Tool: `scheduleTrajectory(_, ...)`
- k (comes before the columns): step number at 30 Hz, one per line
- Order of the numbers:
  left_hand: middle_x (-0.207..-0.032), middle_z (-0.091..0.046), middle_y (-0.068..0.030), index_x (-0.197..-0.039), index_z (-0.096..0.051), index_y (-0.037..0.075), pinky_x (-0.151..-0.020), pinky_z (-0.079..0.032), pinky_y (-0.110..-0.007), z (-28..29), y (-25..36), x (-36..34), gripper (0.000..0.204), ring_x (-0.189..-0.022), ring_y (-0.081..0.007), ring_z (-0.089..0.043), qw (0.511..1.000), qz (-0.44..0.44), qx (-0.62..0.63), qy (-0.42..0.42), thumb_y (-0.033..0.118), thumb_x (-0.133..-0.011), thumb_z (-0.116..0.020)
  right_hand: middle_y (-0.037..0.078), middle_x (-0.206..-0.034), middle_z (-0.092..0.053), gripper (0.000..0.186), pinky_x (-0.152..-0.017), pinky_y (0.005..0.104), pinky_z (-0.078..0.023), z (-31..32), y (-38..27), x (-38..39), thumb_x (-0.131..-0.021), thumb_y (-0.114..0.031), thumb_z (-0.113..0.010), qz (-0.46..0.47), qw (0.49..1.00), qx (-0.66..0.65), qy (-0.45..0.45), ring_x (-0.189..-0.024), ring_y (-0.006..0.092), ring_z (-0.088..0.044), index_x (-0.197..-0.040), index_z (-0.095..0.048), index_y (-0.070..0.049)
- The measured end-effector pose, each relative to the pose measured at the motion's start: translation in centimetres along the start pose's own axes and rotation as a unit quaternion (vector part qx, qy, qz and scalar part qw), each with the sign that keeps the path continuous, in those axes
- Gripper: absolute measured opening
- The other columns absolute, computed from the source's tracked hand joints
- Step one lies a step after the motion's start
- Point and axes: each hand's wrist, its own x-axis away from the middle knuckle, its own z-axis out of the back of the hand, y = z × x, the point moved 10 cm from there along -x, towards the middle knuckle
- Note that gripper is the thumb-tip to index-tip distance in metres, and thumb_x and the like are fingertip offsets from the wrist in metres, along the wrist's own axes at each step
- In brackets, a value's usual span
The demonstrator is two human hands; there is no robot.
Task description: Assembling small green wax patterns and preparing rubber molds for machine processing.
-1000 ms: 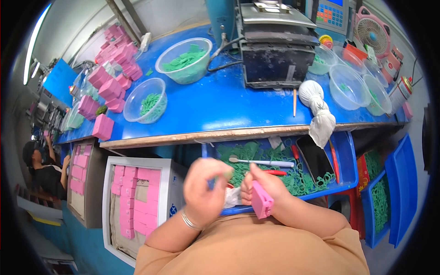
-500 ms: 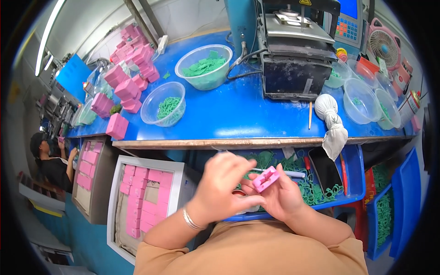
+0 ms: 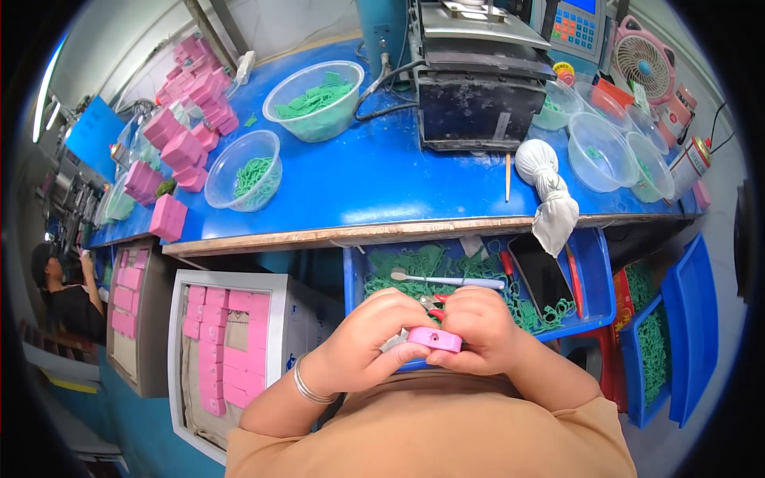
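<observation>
A small pink block [image 3: 434,340] with a round hole in its side is held low in front of my body, over the near edge of a blue tray [image 3: 602,299]. My left hand [image 3: 374,331] pinches its left end, thumb beneath. At the other end, my right hand [image 3: 482,331] has its fingers curled round the block. Just beyond my fingers are red-handled cutters [image 3: 435,309], partly hidden. A toothbrush [image 3: 462,281] lies across green scraps [image 3: 414,259] in the tray, near a dark phone [image 3: 540,275] and a red pen-like tool [image 3: 574,279].
Left of me stands a white-framed box [image 3: 275,334] of pink blocks. On the blue bench [image 3: 335,187] are plastic bowls [image 3: 245,171] of green pieces, stacked pink blocks [image 3: 182,151], a black press [image 3: 478,111] and a tied white cloth bag [image 3: 546,179]. A person [image 3: 72,295] sits far left.
My left hand has come down from above and now grips the pink block together with my right hand. The block has turned, its hollow no longer showing. The view has shifted right and slightly down.
</observation>
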Motion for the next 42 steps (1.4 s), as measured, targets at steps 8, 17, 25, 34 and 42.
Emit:
scheduleTrajectory(8,-0.08,-0.059,-0.0082,-0.09,-0.06,0.002,-0.064,-0.041,-0.031,0.4,1.7,-0.3,0.022,-0.07,-0.023,-0.054,0.994,-0.035,-0.089,0.045,0.005,-0.07,-0.068,0.008,-0.07,-0.051,0.033,-0.052,0.0333,-0.038,0.7,-0.8,0.9,-0.072,-0.037,-0.067,0.043,0.99,0.129,0.019,-0.057,0.0241,-0.05,-0.076,-0.057,-0.006)
scheduleTrajectory(17,-0.121,-0.041,-0.0169,-0.125,-0.04,0.004,-0.081,-0.045,-0.036,-2.1,0.5,1.2,0.067,-0.098,-0.0287,-0.051,0.935,-0.059,-0.343,0.069,0.007,-0.065,-0.071,0.011,-0.067,-0.054,0.026,-0.05,0.0327,-0.04,0.8,1.4,0.6,-0.074,-0.021,-0.068,-0.107,0.992,0.04,0.061,-0.057,0.0251,-0.051,-0.088,-0.059,-0.002)
scheduleTrajectory(25,-0.131,-0.035,-0.0144,-0.134,-0.025,0.006,-0.077,-0.048,-0.033,0.2,-4.0,1.6,0.091,-0.098,-0.0238,-0.052,0.931,0.112,0.31,0.159,0.013,-0.061,-0.08,0.015,-0.097,-0.054,0.056,-0.051,0.0235,-0.048,12.0,8.5,-4.9,-0.091,-0.04,-0.046,-0.28,0.879,-0.293,0.251,-0.064,0.0156,-0.059,-0.124,-0.035,0.004)
scheduleTrajectory(34,-0.134,-0.036,-0.017,-0.137,-0.024,0.005,-0.077,-0.045,-0.035,-2.4,-4.7,1.4,0.085,-0.097,-0.0278,-0.052,0.768,0.125,0.621,0.09,0.029,-0.072,-0.072,0.009,-0.074,-0.061,0.037,-0.049,0.0243,-0.043,16.0,15.2,-8.2,-0.093,-0.029,-0.039,-0.347,0.764,-0.494,0.226,-0.055,0.0119,-0.054,-0.107,-0.055,0.001)
scheduleTrajectory(42,-0.126,-0.045,-0.0195,-0.127,-0.039,0.004,-0.081,-0.044,-0.037,-2.8,-7.7,2.6,0.063,-0.099,-0.0257,-0.053,0.651,0.175,0.725,0.143,0.041,-0.081,-0.06,0.009,-0.073,-0.061,0.04,-0.049,0.0242,-0.044,16.3,15.1,-8.7,-0.093,-0.031,-0.036,-0.332,0.796,-0.455,0.222,-0.054,0.0126,-0.054,-0.108,-0.055,0.001)
